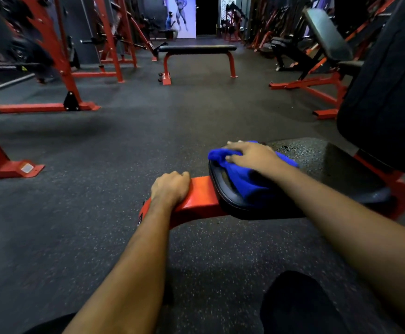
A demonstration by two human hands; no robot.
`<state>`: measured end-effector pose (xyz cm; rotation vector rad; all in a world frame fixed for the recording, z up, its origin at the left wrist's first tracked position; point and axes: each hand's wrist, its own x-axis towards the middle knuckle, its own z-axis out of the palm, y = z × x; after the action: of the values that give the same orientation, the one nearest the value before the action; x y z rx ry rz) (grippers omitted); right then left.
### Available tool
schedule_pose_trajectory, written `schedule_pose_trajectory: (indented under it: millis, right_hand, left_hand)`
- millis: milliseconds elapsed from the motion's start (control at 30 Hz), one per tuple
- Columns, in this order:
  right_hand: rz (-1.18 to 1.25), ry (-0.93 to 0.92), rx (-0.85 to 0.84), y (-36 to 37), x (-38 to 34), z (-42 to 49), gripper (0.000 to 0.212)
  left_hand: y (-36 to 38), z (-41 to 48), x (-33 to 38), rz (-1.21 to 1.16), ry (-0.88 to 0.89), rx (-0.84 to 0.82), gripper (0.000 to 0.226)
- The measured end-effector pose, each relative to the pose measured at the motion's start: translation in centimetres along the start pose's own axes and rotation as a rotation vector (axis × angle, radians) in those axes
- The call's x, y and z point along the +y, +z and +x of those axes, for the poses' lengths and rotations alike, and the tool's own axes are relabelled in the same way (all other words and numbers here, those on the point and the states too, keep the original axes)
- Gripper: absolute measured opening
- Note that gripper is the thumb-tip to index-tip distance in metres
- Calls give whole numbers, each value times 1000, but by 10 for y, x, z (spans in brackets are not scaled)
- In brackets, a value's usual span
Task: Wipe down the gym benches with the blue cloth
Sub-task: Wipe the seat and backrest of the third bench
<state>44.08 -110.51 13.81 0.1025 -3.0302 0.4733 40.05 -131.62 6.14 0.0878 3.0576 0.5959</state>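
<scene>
Right hand [249, 156] flat, fingers spread, pressing blue cloth [247, 182] onto black seat pad [341, 174]; cloth bunched at pad's 9 o'clock end. Left hand [170, 186] at 8 o'clock of cloth, fingers curled over red frame bar [198, 195]. Flat bench [198, 48] far off at 12 o'clock

My right hand [252, 156] lies flat on the blue cloth [247, 182], fingers spread, pressing it onto the front end of the black seat pad [346, 169]. My left hand [170, 186] curls over the red frame bar [199, 196] that sticks out from under the pad. A tilted back pad [389, 92] rises at the right. Across the dark speckled floor [100, 153] stands a flat bench [198, 48], with an incline bench [327, 34] to its right.
</scene>
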Motion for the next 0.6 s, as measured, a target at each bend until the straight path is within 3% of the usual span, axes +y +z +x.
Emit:
schedule_pose_trajectory:
  millis: [67, 233, 333, 500, 600]
  right_hand:
    - [-63, 0, 10, 8, -16, 5, 42]
    - [-46, -251, 26, 13, -17, -83, 43]
    - [-27, -169, 40, 12, -18, -72, 40]
    - [-91, 21, -23, 8, -34, 27, 36]
    - [-139, 25, -33, 13, -39, 34, 38]
  left_hand:
    - [0, -2, 1, -10, -7, 2, 51]
    - [-2, -3, 3, -44, -66, -12, 50]
    - [-2, -3, 3, -47, -66, -6, 51]
    - [-3, -5, 2, -51, -58, -17, 51]
    - [-5, -6, 1, -27, -33, -12, 50]
